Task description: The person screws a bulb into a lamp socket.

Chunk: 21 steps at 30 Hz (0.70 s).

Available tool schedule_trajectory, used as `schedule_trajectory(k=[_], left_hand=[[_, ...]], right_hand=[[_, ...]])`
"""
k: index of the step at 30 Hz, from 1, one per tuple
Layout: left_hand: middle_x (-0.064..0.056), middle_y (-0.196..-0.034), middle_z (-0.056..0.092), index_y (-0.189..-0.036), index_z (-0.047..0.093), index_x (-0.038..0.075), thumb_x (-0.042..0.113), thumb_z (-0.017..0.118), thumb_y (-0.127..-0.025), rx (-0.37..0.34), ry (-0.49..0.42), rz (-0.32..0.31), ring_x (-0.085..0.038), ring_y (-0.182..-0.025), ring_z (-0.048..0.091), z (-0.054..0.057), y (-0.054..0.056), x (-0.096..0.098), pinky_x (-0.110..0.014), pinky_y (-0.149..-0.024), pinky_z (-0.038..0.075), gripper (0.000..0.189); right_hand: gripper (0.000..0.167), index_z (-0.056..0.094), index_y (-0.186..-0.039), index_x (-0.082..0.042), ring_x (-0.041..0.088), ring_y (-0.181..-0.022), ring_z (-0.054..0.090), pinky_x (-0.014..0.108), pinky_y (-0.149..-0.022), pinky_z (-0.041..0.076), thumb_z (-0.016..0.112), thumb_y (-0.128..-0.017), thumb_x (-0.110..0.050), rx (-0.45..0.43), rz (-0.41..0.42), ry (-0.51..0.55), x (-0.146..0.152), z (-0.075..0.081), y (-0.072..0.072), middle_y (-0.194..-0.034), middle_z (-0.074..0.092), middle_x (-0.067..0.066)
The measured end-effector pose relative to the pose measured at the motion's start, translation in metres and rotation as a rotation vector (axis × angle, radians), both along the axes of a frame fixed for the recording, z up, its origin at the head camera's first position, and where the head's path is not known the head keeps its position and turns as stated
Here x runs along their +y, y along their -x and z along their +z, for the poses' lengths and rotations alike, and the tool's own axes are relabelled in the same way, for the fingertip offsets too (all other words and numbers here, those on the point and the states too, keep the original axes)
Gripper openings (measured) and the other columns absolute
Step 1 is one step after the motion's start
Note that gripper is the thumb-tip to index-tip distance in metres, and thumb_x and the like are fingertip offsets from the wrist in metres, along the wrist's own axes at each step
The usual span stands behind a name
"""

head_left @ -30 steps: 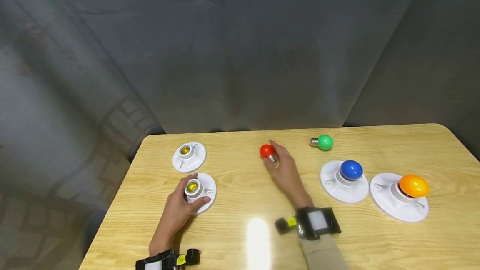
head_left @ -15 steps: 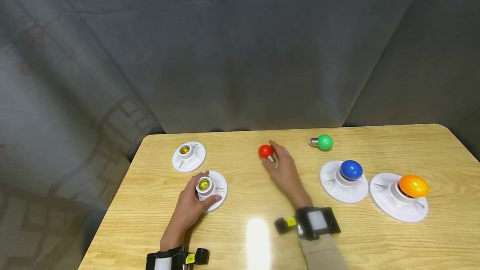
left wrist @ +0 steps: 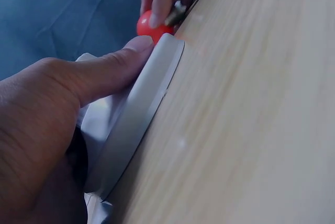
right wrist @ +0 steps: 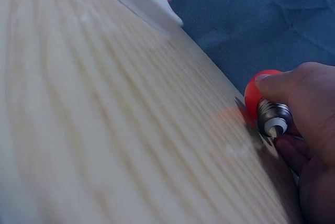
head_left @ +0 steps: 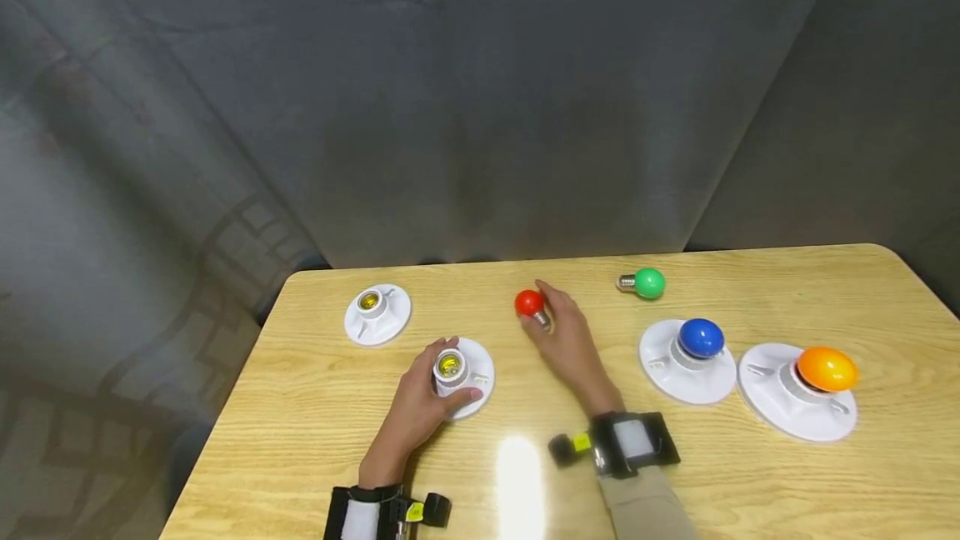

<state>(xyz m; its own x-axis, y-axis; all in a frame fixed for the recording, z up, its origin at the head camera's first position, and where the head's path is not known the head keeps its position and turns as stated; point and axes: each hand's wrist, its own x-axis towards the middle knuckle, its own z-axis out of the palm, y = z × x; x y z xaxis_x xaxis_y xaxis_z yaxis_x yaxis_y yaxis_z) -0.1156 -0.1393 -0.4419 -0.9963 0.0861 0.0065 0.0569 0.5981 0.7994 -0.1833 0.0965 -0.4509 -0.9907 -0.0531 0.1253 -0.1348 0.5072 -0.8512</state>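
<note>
Red and round, the bulb is pinched by the person's right hand near the middle of the frame. I can see the left hand gripping a white socket, lower and more to the left.

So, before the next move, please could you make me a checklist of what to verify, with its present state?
1. Right hand pinches the round red bulb with metal screw base: ok.
2. Left hand holds the round white plastic-looking socket: ok.
3. Socket opening unfilled: ok.
4. Bulb's base inside the opening: not ok, they are apart.
5. Bulb lifted off the wood-grain table: cannot tell.
</note>
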Motion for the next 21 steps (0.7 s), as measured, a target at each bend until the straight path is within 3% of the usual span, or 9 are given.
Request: schedule_trajectory(k=[16, 21], left_hand=[[-0.010, -0.142, 0.052, -0.142, 0.046, 0.012, 0.035, 0.083, -0.074, 0.023, -0.033, -0.168, -0.026, -0.128, 0.051, 0.000, 0.011, 0.056, -0.048, -0.110, 0.040, 0.080], [-0.002, -0.132, 0.058, -0.141, 0.046, 0.016, 0.033, 0.082, -0.075, 0.035, -0.055, -0.234, -0.018, -0.115, 0.056, -0.001, 0.014, 0.068, -0.041, -0.102, 0.046, 0.078]], right_hand=[[0.064, 0.038, -0.149, -0.021, 0.033, -0.139, 0.040, 0.055, -0.114, 0.033, 0.066, -0.091, -0.029, -0.009, 0.005, 0.005, -0.001, -0.001, 0.002, -0.152, 0.042, 0.010], [0.061, 0.042, -0.147, -0.020, 0.033, -0.138, 0.041, 0.055, -0.114, 0.035, 0.066, -0.092, -0.026, 0.036, 0.022, 0.010, -0.001, -0.002, 0.002, -0.150, 0.044, 0.010]])
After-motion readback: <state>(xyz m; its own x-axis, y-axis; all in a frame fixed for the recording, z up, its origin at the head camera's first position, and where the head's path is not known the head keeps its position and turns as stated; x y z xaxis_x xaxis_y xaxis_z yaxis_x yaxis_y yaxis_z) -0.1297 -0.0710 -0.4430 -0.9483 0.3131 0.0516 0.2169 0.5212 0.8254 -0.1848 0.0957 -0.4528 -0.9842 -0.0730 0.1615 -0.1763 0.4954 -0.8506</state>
